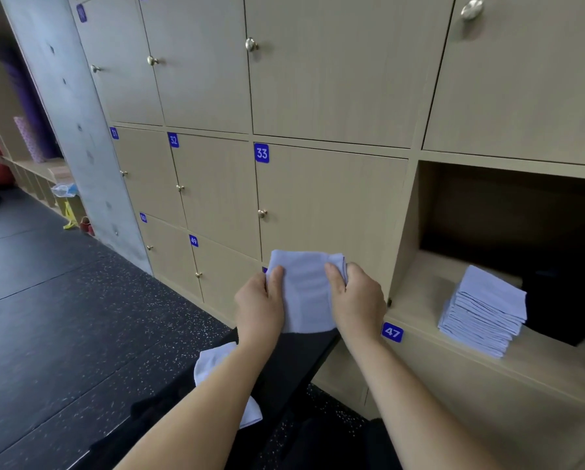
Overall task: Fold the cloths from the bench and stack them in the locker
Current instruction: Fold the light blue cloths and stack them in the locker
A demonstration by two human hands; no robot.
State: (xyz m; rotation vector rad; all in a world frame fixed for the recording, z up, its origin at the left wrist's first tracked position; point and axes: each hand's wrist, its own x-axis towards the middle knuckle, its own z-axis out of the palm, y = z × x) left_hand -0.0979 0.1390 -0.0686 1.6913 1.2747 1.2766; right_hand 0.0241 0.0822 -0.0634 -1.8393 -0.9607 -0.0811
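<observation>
A pale lilac cloth (306, 293), partly folded, is held up in front of the locker doors. My left hand (258, 308) grips its left edge with the thumb on the front. Its right edge is pinched by my right hand (357, 303), fingers curled behind the fabric. Below, another loose cloth (213, 362) lies on the black bench (294, 364), partly hidden by my left forearm. The open locker (508, 239) at right holds a stack of several folded cloths (484, 312) on its floor.
A wall of shut wooden lockers with blue number tags, 33 (261, 153) and 47 (392, 332) among them, fills the view. A concrete pillar (70, 106) stands at left. Dark speckled floor (64, 300) spreads to the left, with balls and mats on far shelves.
</observation>
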